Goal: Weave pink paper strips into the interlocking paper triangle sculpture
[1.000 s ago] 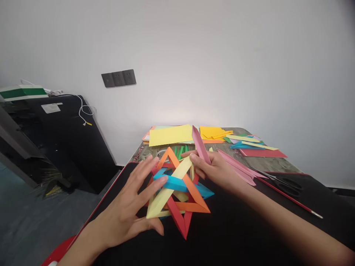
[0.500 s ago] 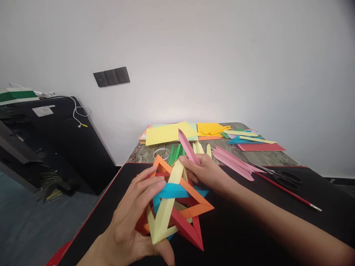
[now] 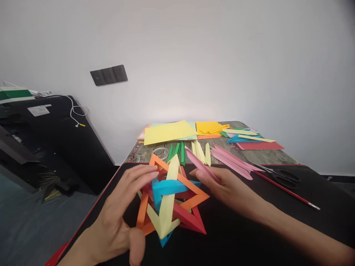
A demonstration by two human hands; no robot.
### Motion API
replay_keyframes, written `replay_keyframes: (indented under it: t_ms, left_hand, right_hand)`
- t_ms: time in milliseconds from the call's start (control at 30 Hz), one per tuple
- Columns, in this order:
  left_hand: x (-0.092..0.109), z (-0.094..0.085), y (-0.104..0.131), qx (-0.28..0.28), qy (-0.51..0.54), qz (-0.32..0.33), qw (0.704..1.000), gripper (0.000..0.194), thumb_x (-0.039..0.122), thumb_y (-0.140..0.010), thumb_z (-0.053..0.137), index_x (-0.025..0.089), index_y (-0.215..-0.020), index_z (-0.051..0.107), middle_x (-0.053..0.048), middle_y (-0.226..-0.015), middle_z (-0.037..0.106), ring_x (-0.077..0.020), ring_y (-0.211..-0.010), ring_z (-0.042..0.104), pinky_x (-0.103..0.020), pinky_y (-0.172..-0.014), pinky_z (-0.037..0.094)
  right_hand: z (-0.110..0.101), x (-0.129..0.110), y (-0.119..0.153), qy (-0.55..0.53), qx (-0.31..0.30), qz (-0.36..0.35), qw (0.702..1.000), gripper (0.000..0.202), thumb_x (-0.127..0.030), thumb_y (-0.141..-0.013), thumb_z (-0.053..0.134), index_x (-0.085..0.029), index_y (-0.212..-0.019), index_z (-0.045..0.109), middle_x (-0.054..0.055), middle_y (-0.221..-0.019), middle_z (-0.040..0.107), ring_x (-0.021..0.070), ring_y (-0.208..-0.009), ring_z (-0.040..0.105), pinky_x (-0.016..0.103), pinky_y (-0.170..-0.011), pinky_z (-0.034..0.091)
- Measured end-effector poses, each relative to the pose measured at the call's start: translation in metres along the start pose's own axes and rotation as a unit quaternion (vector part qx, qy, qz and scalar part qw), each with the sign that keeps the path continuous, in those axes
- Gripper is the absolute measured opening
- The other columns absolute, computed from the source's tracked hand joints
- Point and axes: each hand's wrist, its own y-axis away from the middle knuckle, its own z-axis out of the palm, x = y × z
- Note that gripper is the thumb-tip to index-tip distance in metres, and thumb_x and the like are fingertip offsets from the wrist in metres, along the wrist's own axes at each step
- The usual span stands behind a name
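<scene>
A star-like model of interlaced folded paper strips (image 3: 167, 207), in orange, blue, pale yellow and red, is in front of me over the black mat. My left hand (image 3: 119, 210) is at its left side, fingers spread and thumb apart, with the fingertips at the orange and blue strips. To the right of the model, my right hand (image 3: 222, 184) grips a folded pink strip (image 3: 201, 165) that slants up to the left. Its fingers are partly hidden behind the strip.
Green strips (image 3: 176, 152), pale yellow strips (image 3: 201, 152) and a clear ring (image 3: 160, 153) lie behind the model. Pink strips (image 3: 233, 161), scissors (image 3: 281, 177) and a red pencil (image 3: 291, 193) are at the right. Paper sheets (image 3: 169, 132) lie farther back.
My right hand has moved right and down, away from the model's top, with the pink strip. My left hand has shifted left and loosened, its thumb now clear of the model.
</scene>
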Motion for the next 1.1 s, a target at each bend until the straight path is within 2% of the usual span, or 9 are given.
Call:
replay_keyframes:
  t_ms: [133,200,267,367,433,500,700,900,1100]
  left_hand:
    - [-0.011,0.002,-0.016,-0.002,0.045,-0.025,0.999,0.052,0.063,-0.082,0.048,0.032,-0.122,0.06,-0.009,-0.136,0.048,-0.0331,-0.123,0.045,-0.052,-0.102,0.041]
    - [-0.017,0.008,-0.024,0.032,0.09,-0.049,0.994,0.055,0.065,-0.079,0.052,0.034,-0.124,0.059,-0.008,-0.139,0.047,-0.0344,-0.128,0.043,-0.051,-0.103,0.04]
    - [-0.02,0.014,-0.029,0.053,0.114,-0.099,0.987,0.061,0.062,-0.078,0.056,0.034,-0.133,0.051,-0.008,-0.146,0.042,-0.0343,-0.135,0.036,-0.051,-0.109,0.034]
    - [-0.021,0.021,-0.033,0.031,0.113,-0.143,0.983,0.061,0.056,-0.082,0.057,0.032,-0.137,0.047,-0.008,-0.142,0.048,-0.0317,-0.135,0.038,-0.048,-0.112,0.032]
    - [-0.019,0.023,-0.032,0.039,0.103,-0.133,0.985,0.058,0.053,-0.083,0.059,0.031,-0.136,0.049,-0.008,-0.138,0.053,-0.0309,-0.132,0.044,-0.046,-0.11,0.036]
    - [-0.017,0.026,-0.031,0.071,0.091,-0.1,0.988,0.057,0.052,-0.083,0.06,0.029,-0.134,0.051,-0.009,-0.136,0.053,-0.0307,-0.128,0.047,-0.045,-0.106,0.041]
    - [-0.015,0.033,-0.032,0.088,0.035,-0.012,0.995,0.048,0.056,-0.086,0.052,0.023,-0.12,0.061,-0.011,-0.121,0.054,-0.0259,-0.113,0.053,-0.041,-0.095,0.048]
    - [-0.012,0.035,-0.033,0.091,0.046,-0.011,0.995,0.041,0.051,-0.091,0.048,0.022,-0.115,0.063,-0.011,-0.123,0.05,-0.0254,-0.114,0.051,-0.04,-0.096,0.047]
    - [-0.012,0.035,-0.03,0.103,0.043,-0.016,0.994,0.03,0.039,-0.096,0.044,0.024,-0.113,0.063,-0.008,-0.124,0.05,-0.023,-0.114,0.051,-0.036,-0.095,0.047]
  right_hand:
    - [0.001,0.006,0.007,-0.041,-0.098,0.053,0.993,0.051,-0.068,-0.083,0.045,-0.018,-0.086,0.056,-0.005,-0.06,0.037,0.0091,-0.053,0.032,0.024,-0.046,0.022]
    - [0.001,0.004,0.006,-0.094,-0.108,0.081,0.986,0.053,-0.072,-0.081,0.044,-0.019,-0.084,0.052,-0.008,-0.056,0.032,0.0074,-0.048,0.028,0.023,-0.044,0.019]
    - [0.001,0.001,0.004,-0.15,-0.095,0.124,0.976,0.055,-0.074,-0.08,0.042,-0.02,-0.08,0.047,-0.009,-0.052,0.03,0.0065,-0.045,0.026,0.021,-0.042,0.017]
    - [0.002,0.0,0.004,-0.225,-0.093,0.183,0.953,0.054,-0.073,-0.079,0.045,-0.019,-0.076,0.046,-0.009,-0.051,0.034,0.0052,-0.045,0.027,0.02,-0.042,0.014]
    - [0.003,0.003,0.005,-0.275,-0.115,0.191,0.935,0.052,-0.069,-0.078,0.052,-0.018,-0.072,0.046,-0.009,-0.052,0.033,0.0043,-0.045,0.024,0.02,-0.043,0.012]
    - [0.004,0.006,0.007,-0.31,-0.133,0.188,0.922,0.05,-0.065,-0.077,0.058,-0.017,-0.069,0.046,-0.009,-0.053,0.031,0.0039,-0.046,0.019,0.021,-0.044,0.009]
    - [0.001,0.009,0.01,-0.283,-0.123,0.161,0.937,0.052,-0.069,-0.076,0.057,-0.018,-0.071,0.047,-0.009,-0.055,0.029,0.0052,-0.048,0.019,0.024,-0.045,0.011]
    - [-0.002,0.01,0.009,-0.281,-0.119,0.159,0.939,0.046,-0.061,-0.075,0.065,-0.017,-0.075,0.049,-0.009,-0.057,0.031,0.0052,-0.05,0.02,0.023,-0.046,0.012]
    - [-0.002,0.011,0.01,-0.293,-0.118,0.156,0.936,0.048,-0.062,-0.075,0.064,-0.017,-0.077,0.05,-0.008,-0.059,0.031,0.005,-0.051,0.02,0.023,-0.045,0.011]
